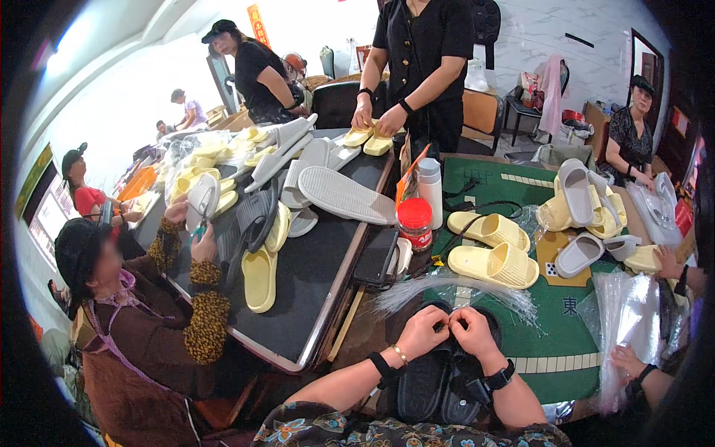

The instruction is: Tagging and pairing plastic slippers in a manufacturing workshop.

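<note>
My left hand (pixel 421 332) and my right hand (pixel 477 334) meet fingertip to fingertip, both closed in a pinch. Whatever is between the fingers is too small or hidden to make out. Right under them lies a pair of black slide slippers (pixel 418 386), partly covered by my hands and wrists. Just beyond my hands a bundle of thin clear plastic strands (pixel 477 286) is spread in a curve. Two pale yellow slides (pixel 493 265) lie past the strands on the green mat (pixel 555 328).
A red-lidded jar (pixel 415 223), a white bottle (pixel 430 190) and a black phone-like case (pixel 376 257) stand ahead left. Grey and yellow slides (pixel 346 195) pile on the dark table. Clear plastic bags (pixel 629 328) lie right, under a co-worker's hand (pixel 629 363). Other people work around.
</note>
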The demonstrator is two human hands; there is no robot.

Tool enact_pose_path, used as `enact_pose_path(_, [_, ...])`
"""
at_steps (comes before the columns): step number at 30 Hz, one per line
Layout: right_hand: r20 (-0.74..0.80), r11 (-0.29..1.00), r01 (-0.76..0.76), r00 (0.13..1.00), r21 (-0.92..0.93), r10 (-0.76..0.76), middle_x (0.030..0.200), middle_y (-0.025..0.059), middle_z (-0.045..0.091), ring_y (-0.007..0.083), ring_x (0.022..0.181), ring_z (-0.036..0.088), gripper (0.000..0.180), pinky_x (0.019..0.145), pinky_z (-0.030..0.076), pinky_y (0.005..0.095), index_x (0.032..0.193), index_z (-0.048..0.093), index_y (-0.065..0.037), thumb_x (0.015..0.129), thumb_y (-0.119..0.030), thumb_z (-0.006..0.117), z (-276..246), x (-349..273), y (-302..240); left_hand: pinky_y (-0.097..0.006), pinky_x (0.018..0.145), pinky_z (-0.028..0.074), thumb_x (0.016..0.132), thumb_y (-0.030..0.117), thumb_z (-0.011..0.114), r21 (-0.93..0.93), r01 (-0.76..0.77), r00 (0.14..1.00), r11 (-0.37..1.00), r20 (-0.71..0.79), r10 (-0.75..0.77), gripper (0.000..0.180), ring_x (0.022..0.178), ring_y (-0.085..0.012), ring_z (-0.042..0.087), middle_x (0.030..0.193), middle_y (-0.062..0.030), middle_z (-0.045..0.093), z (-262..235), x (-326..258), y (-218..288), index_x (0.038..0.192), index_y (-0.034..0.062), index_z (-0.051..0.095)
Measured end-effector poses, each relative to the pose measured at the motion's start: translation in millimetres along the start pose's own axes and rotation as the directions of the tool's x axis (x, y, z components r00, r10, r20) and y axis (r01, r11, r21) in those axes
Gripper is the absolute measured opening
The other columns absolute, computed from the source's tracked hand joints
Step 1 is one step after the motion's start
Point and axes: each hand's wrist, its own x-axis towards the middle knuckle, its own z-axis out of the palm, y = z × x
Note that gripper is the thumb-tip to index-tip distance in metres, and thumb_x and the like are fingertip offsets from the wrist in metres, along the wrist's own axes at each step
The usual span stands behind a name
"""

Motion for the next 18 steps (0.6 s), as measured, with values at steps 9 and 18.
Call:
enact_pose_path(9, [-0.051, 0.998, 0.014, 0.999, -0.054, -0.017, 0.081, 0.0146, 0.060, 0.0311, 0.076, 0.060, 0.008, 0.073, 0.049, 0.0370, 0.082, 0.059, 0.001, 0.079, -0.006, 0.062, -0.5, -4.3, 0.6, -0.039, 0.074, 0.051, 0.080, 0.011, 0.067, 0.017, 0.018, 0.998, 1.000, 0.052, -0.019, 0.013, 0.085, -0.0322, 0.061, 0.092, -0.0117, 0.060, 3.1, -2.1, 0.5, 0.089, 0.0042, 0.062])
enact_pose_path(18, [0.231, 0.954, -0.286, 0.926, -0.096, 0.300, 0.086, 0.0097, 0.065, 0.0181, 0.073, 0.063, 0.019, 0.068, 0.051, 0.0330, 0.096, 0.066, -0.003, 0.083, -0.017, 0.068, -63.4, -86.7, -60.6, -0.041, 0.097, 0.043, 0.083, 0.017, 0.069, 0.132, 0.085, 0.991, 0.988, 0.094, -0.098, 0.043, 0.113, -0.0332, 0.052, 0.119, -0.0144, 0.056, -39.7, -19.5, 0.2, 0.122, 0.0045, 0.056])
